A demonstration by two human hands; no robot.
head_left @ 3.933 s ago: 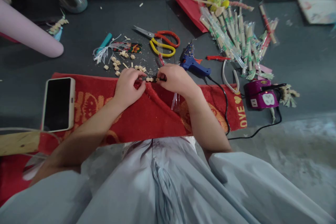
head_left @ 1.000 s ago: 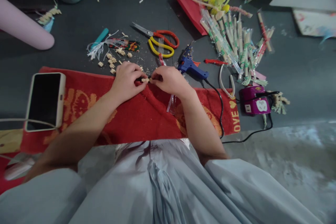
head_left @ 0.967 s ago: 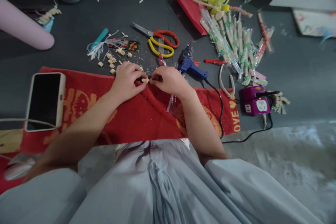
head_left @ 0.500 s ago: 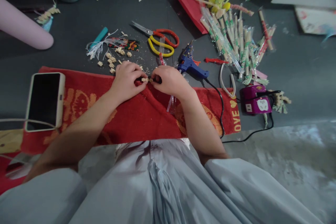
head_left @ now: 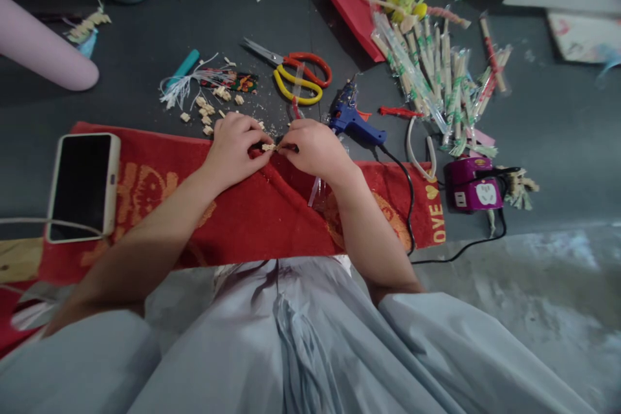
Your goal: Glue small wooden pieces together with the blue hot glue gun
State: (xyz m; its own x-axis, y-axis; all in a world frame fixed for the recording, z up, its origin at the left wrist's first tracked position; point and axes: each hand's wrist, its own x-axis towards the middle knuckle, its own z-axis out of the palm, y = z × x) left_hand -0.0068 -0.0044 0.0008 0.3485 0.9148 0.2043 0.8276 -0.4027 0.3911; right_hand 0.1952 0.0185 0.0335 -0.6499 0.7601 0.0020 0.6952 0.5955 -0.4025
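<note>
My left hand (head_left: 233, 150) and right hand (head_left: 316, 150) are curled in, knuckles up, fingertips nearly meeting. Between them they pinch a thin dark strip (head_left: 286, 146) with a small beige bit on it. The left fingers close on the beige end and the right fingers on the dark end. I cannot tell how much of the strip runs on under the right fingers.

The strip sits right at the towel's (head_left: 252, 220) far edge, just above where the red cloth rises in a fold between my wrists. The towel drapes over the table's (head_left: 145, 26) near edge toward my lap.

Room is tight ahead and to the right. Loose bits (head_left: 208, 113) and crumbs lie just past the left knuckles. The glue gun (head_left: 355, 121) is just beside the right hand, with its cord (head_left: 411, 200) crossing the towel behind that wrist.

Scissors (head_left: 301, 74) lie beyond the hands, well apart from them. To the left, bare towel runs as far as the phone (head_left: 82, 184).

Farther right are the socket (head_left: 473, 182) and a heap of wrapped sticks (head_left: 436, 77). White threads (head_left: 182, 85) and a pink roll (head_left: 43, 52) lie far left, with bare dark table between them.
</note>
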